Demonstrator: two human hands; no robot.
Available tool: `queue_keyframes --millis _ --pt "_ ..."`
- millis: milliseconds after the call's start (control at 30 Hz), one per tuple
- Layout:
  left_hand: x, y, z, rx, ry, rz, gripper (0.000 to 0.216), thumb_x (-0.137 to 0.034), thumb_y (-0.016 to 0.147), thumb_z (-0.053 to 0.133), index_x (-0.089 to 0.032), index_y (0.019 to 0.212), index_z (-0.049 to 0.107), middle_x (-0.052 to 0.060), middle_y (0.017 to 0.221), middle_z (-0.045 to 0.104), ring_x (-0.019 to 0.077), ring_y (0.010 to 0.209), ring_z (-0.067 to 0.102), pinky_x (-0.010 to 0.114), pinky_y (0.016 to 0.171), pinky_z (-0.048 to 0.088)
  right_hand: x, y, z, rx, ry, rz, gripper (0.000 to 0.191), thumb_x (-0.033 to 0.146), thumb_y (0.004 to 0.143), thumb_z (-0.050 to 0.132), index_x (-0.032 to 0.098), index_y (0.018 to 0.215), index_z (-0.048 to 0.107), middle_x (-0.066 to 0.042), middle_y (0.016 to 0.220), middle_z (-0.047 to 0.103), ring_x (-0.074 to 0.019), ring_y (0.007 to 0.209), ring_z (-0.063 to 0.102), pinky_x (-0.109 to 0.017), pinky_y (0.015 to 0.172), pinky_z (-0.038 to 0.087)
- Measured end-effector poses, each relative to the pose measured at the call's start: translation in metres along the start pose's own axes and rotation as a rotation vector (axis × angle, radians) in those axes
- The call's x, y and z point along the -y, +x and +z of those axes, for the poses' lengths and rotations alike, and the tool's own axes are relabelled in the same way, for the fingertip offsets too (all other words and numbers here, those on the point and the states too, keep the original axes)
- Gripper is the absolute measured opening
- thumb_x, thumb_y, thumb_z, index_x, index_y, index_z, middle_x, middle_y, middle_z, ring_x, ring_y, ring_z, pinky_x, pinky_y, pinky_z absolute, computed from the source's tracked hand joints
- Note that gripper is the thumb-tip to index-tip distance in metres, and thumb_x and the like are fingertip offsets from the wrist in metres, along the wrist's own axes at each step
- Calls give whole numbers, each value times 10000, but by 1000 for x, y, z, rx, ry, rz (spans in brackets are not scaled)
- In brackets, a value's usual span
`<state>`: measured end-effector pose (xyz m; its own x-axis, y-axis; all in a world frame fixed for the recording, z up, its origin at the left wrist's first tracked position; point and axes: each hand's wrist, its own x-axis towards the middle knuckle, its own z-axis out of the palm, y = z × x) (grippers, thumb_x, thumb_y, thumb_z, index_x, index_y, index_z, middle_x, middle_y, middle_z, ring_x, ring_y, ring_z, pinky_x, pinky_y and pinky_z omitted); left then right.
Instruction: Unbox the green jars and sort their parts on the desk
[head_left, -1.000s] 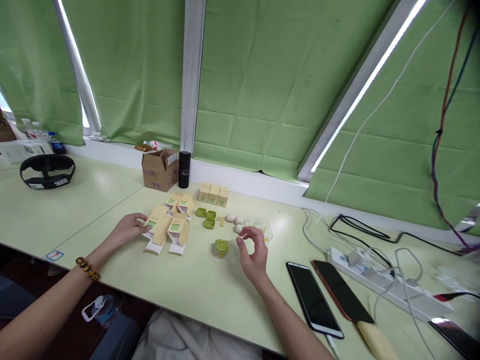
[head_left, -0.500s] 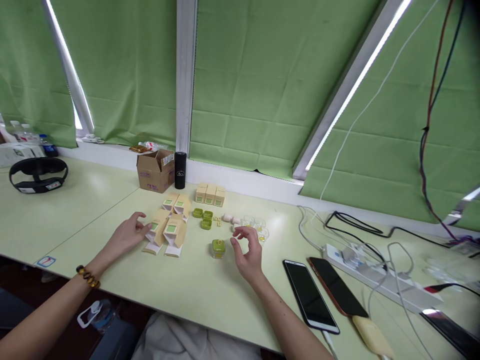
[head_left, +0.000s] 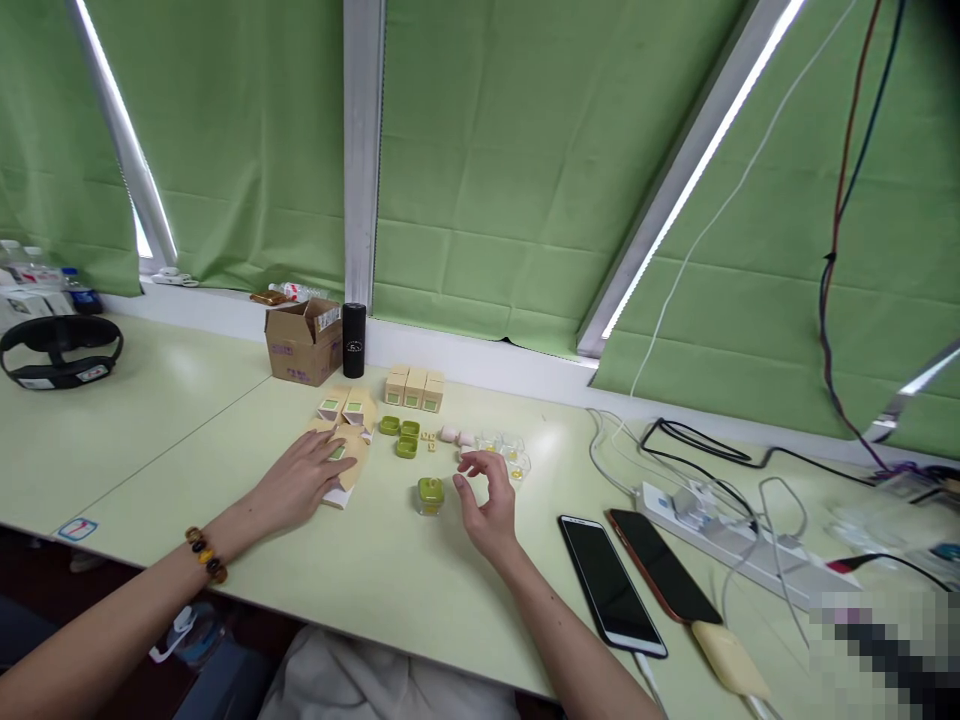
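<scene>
My left hand [head_left: 300, 482] lies flat with spread fingers on top of the tan unfolded cartons [head_left: 345, 455] on the pale green table [head_left: 390, 570]. My right hand [head_left: 487, 500] hovers just right of a small green jar [head_left: 430, 494], fingers loosely curled and apart, holding nothing. Behind the jar lie green lids [head_left: 401, 436], small pink caps [head_left: 456, 436] and clear cups [head_left: 510, 450]. Three folded tan boxes [head_left: 413, 389] stand in a row further back.
A brown cardboard box [head_left: 302, 343] and a black cylinder [head_left: 353, 340] stand near the window sill. Two phones [head_left: 637, 580] lie at the right, beside a power strip [head_left: 735, 540] with tangled cables. A black headset [head_left: 56, 350] rests far left.
My left hand slid right from the edge of the cartons onto them and flattened. My right hand stayed beside the jar. The camera view shifted a little.
</scene>
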<state>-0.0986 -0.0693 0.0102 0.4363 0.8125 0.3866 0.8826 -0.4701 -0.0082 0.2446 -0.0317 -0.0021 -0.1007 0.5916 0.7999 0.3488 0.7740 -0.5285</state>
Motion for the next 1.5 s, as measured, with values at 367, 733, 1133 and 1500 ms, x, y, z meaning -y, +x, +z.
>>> queue_keyframes --millis 367,733,1133,1500 --pt "-27 12 -5 -71 -74 38 473 -327 1014 525 -243 1478 566 107 1533 570 347 1498 393 559 1231 342 -18 -4 3 152 -78 243 312 138 871 529 242 1155 604 -48 1021 675 -209 896 644 -335 718 527" --pt "-112 86 6 149 -283 38 339 -389 834 749 -198 1106 681 126 954 722 367 1111 603 414 820 495 -36 -11 9 406 -106 415 384 10 703 510 227 989 646 -23 833 724 -197 745 681 -291 670 508" --pt "-87 100 50 -1 -784 -202 442 -504 880 706 -224 1222 736 119 1196 696 296 1088 669 408 941 547 -37 -10 13 314 67 440 423 88 722 523 230 1105 634 -42 943 729 -188 755 680 -294 655 530" --pt "-94 101 54 -278 -990 -285 416 -535 938 653 -202 1156 773 129 1153 696 250 1022 672 424 921 572 -8 -4 12 329 908 643 433 388 843 757 241 1220 604 -115 1166 742 -292 1012 748 -466 799 640"
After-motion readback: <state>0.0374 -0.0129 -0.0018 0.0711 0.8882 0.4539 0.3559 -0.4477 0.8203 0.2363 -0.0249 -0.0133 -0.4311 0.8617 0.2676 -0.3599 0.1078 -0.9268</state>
